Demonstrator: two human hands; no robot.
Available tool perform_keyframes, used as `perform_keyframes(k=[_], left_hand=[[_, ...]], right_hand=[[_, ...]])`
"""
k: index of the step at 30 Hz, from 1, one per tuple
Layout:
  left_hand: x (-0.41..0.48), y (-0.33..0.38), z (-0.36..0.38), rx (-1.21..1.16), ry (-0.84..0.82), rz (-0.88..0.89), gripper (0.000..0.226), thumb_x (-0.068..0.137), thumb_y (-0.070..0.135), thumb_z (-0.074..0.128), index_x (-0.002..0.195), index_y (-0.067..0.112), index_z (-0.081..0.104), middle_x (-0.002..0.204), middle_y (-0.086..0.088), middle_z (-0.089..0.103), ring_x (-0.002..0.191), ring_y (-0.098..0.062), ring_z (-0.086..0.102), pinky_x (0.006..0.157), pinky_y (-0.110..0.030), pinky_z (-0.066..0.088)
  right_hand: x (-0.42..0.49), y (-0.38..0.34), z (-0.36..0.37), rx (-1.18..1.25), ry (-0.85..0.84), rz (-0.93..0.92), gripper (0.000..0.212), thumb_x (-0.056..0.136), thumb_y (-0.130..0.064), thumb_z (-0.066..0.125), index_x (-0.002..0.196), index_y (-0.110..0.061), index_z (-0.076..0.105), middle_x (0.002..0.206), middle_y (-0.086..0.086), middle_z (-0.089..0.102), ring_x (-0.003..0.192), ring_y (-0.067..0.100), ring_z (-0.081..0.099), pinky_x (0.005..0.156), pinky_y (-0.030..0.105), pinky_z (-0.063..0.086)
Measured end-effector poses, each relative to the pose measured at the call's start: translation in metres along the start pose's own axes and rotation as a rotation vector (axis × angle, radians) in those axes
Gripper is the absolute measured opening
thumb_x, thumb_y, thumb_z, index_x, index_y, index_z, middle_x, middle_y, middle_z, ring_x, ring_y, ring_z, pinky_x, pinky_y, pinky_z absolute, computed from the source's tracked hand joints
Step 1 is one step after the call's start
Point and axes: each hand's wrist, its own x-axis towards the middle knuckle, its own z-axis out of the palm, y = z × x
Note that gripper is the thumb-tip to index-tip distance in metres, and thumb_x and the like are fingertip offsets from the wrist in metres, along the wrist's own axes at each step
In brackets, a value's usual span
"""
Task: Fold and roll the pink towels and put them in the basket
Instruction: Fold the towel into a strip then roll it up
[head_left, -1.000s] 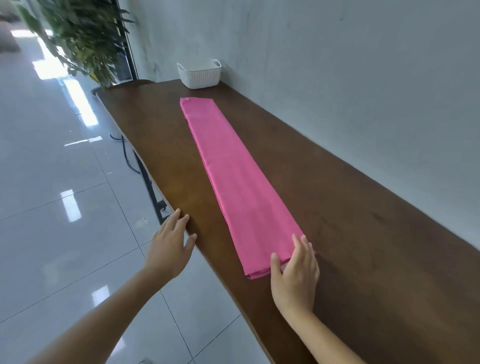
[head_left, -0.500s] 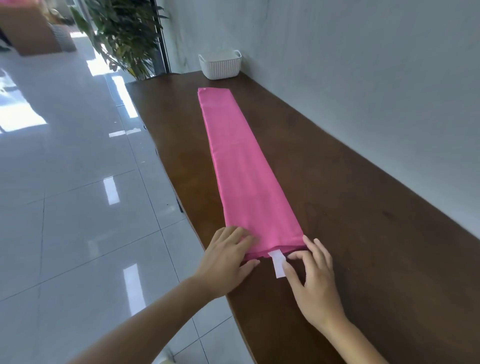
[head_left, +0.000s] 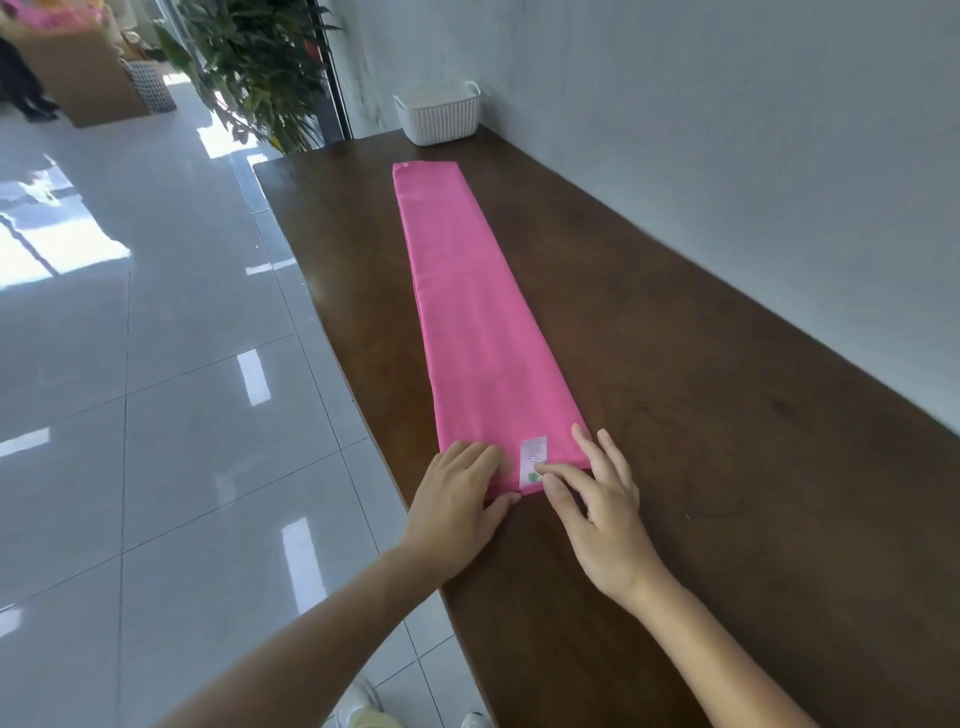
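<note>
Pink towel (head_left: 478, 322) lay folded in a long narrow strip along the table (head_left: 727, 467), its far end just short of the white basket (head_left: 439, 122) by the wall. Both hands were at the near end, side by side. Left hand (head_left: 457, 501) rested on the left corner, thumb along the hem. Right hand (head_left: 597, 501), fingers spread, pressed the right corner, forefinger on the white label (head_left: 534, 457).

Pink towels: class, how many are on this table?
1. The pink towel, a long folded strip, lies along the brown wooden table, near end under left hand and right hand. The white plastic basket may hide more.
</note>
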Motion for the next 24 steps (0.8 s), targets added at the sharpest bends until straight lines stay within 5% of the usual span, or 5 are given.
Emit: perform_keyframes(k=[3, 7, 14, 19, 24], left_hand=[[-0.001, 0.005, 0.002, -0.021, 0.018, 0.045, 0.015, 0.093, 0.033, 0.068, 0.1, 0.023, 0.058, 0.097, 0.011, 0.06, 0.092, -0.012, 0.052, 0.083, -0.033, 0.052], [0.004, 0.012, 0.006, 0.002, 0.016, 0.083, 0.025, 0.095, 0.041, 0.066, 0.114, 0.025, 0.069, 0.101, 0.011, 0.063, 0.097, -0.01, 0.053, 0.084, -0.027, 0.051], [0.011, 0.019, 0.007, 0.08, 0.061, 0.089, 0.013, 0.097, 0.026, 0.065, 0.098, 0.016, 0.074, 0.091, 0.002, 0.065, 0.083, -0.016, 0.058, 0.069, -0.033, 0.055], [0.016, 0.02, 0.004, 0.058, 0.032, 0.12, 0.017, 0.101, 0.018, 0.058, 0.096, 0.012, 0.072, 0.092, -0.003, 0.066, 0.083, -0.018, 0.059, 0.075, -0.03, 0.053], [0.007, 0.008, -0.005, -0.089, -0.035, 0.003, 0.016, 0.101, 0.02, 0.055, 0.099, 0.014, 0.069, 0.098, 0.002, 0.063, 0.091, -0.013, 0.056, 0.083, -0.025, 0.047]], right_hand=[[0.007, 0.006, -0.001, -0.084, -0.022, -0.021, 0.069, 0.095, -0.076, 0.015, 0.128, -0.041, 0.065, 0.165, -0.022, 0.015, 0.151, -0.003, -0.011, 0.124, 0.047, 0.006], [0.013, 0.005, -0.005, -0.056, -0.054, 0.009, 0.061, 0.1, -0.064, 0.017, 0.128, -0.041, 0.066, 0.164, -0.024, 0.017, 0.151, -0.002, -0.007, 0.122, 0.043, -0.001], [0.015, -0.002, -0.009, 0.016, -0.054, 0.055, 0.059, 0.101, -0.06, 0.018, 0.128, -0.04, 0.065, 0.162, -0.022, 0.024, 0.152, 0.0, 0.001, 0.123, 0.044, 0.0], [0.012, -0.001, -0.011, -0.134, -0.099, -0.01, 0.03, 0.103, -0.049, 0.044, 0.127, -0.041, 0.061, 0.164, -0.016, 0.022, 0.153, 0.007, -0.001, 0.123, 0.047, 0.008], [0.004, -0.003, -0.001, -0.266, -0.03, -0.093, 0.024, 0.1, -0.045, 0.056, 0.124, -0.045, 0.058, 0.159, -0.015, 0.029, 0.152, 0.01, 0.009, 0.122, 0.045, 0.01]])
